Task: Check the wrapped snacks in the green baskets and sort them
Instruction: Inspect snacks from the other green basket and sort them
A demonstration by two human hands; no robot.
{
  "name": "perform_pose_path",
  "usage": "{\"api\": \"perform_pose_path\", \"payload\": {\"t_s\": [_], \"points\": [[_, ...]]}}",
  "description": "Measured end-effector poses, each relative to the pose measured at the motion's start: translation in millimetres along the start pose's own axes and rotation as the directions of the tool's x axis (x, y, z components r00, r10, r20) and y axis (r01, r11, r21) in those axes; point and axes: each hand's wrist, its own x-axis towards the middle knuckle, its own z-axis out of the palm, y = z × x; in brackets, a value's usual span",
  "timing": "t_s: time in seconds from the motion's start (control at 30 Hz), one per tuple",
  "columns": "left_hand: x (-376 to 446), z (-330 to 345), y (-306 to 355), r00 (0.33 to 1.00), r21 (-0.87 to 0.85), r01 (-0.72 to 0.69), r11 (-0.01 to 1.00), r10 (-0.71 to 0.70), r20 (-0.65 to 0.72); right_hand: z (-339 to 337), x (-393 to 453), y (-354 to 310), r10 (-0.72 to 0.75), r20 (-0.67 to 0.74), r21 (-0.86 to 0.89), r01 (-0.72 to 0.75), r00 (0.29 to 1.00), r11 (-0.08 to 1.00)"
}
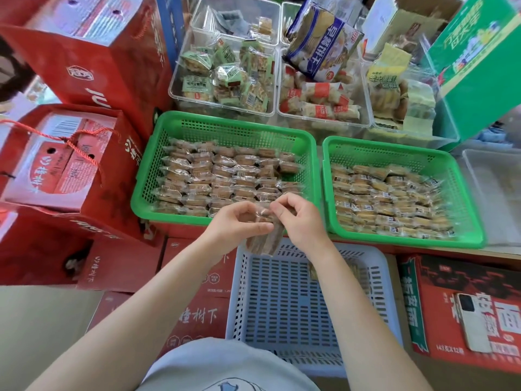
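Two green baskets hold rows of clear-wrapped brown snacks: the left green basket (146, 176) and the right green basket (468, 193). Above the near rim of the left basket, my left hand (235, 224) and my right hand (298, 221) together pinch a clear-wrapped snack (265, 241), which hangs down between them over the far edge of a pale blue basket (242, 300). A small wrapped snack (313, 270) lies inside the blue basket, partly hidden by my right forearm.
Clear bins of green-wrapped snacks (225, 77) and red-wrapped snacks (318, 100) stand behind the baskets. Red gift boxes (84, 66) crowd the left. A white phone (473, 323) lies on a red carton at right. A clear bin (496, 187) sits at the far right.
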Motion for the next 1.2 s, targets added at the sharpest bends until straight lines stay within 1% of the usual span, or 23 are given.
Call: {"api": "perform_pose_path", "payload": {"t_s": [0.1,0.13,0.23,0.27,0.3,0.37,0.43,0.5,0.53,0.6,0.67,0.73,0.77,0.83,0.87,0.97,1.03,1.1,1.2], "points": [[-5,-1,1,0.996,-0.094,0.084,0.992,-0.084,0.012,3,-5,-7,0.009,0.022,0.034,-0.009,1.000,0.999],[-6,-3,2,0.994,-0.093,0.105,0.990,-0.105,0.012,3,-6,-8,0.016,0.032,0.056,-0.017,0.999,0.998],[-12,-8,3,0.993,0.032,0.105,0.994,-0.103,-0.057,6,-10,-7,0.049,0.030,0.090,-0.051,0.998,0.995],[-14,-8,3,0.993,0.033,0.089,0.995,-0.086,-0.079,7,-12,-6,0.064,0.010,0.121,-0.065,0.998,0.991],[-14,-8,2,0.992,-0.004,0.073,0.997,-0.073,-0.103,9,-13,-5,0.081,-0.014,0.168,-0.077,0.997,0.983],[-16,-8,1,0.982,-0.155,0.056,0.986,-0.083,-0.170,7,-15,-4,0.132,-0.032,0.291,-0.117,0.991,0.950],[-17,-9,0,0.965,-0.297,0.047,0.954,-0.120,-0.234,1,-18,-3,0.169,0.044,0.346,-0.174,0.985,0.922],[-20,-11,0,0.961,-0.397,0.038,0.917,-0.143,-0.239,-1,-23,-1,0.183,0.152,0.339,-0.225,0.971,0.913],[-21,-12,0,0.962,-0.435,0.039,0.899,-0.151,-0.226,1,-26,0,0.187,0.171,0.358,-0.238,0.967,0.903],[-23,-14,-1,0.970,-0.482,0.063,0.874,-0.166,-0.175,4,-31,3,0.192,0.122,0.393,-0.225,0.974,0.892],[-25,-18,-4,0.987,-0.452,0.075,0.889,-0.130,-0.092,5,-33,3,0.187,0.086,0.395,-0.206,0.978,0.895],[-28,-24,-9,0.998,-0.302,0.062,0.951,-0.069,-0.011,5,-34,2,0.163,0.105,0.364,-0.190,0.981,0.912],[-29,-26,-9,0.999,-0.215,0.052,0.975,-0.052,0.007,6,-34,2,0.151,0.108,0.349,-0.180,0.983,0.920],[-30,-27,-12,0.999,-0.100,0.045,0.994,-0.046,-0.006,7,-34,1,0.163,0.089,0.349,-0.184,0.983,0.919],[-30,-27,-14,0.999,-0.084,0.040,0.996,-0.042,-0.026,8,-34,-1,0.174,0.080,0.362,-0.191,0.982,0.912],[-30,-24,-17,0.992,-0.094,0.037,0.995,-0.048,-0.117,10,-33,-1,0.186,0.020,0.362,-0.181,0.982,0.914],[-30,-23,-17,0.992,-0.075,0.041,0.996,-0.050,-0.119,9,-32,0,0.202,-0.016,0.330,-0.186,0.979,0.926],[-31,-22,-18,0.994,-0.059,0.034,0.998,-0.040,-0.103,8,-32,2,0.222,-0.006,0.338,-0.207,0.975,0.918],[-30,-21,-19,0.991,-0.033,0.011,0.999,-0.016,-0.131,6,-32,3,0.216,-0.002,0.308,-0.204,0.976,0.929]]}}
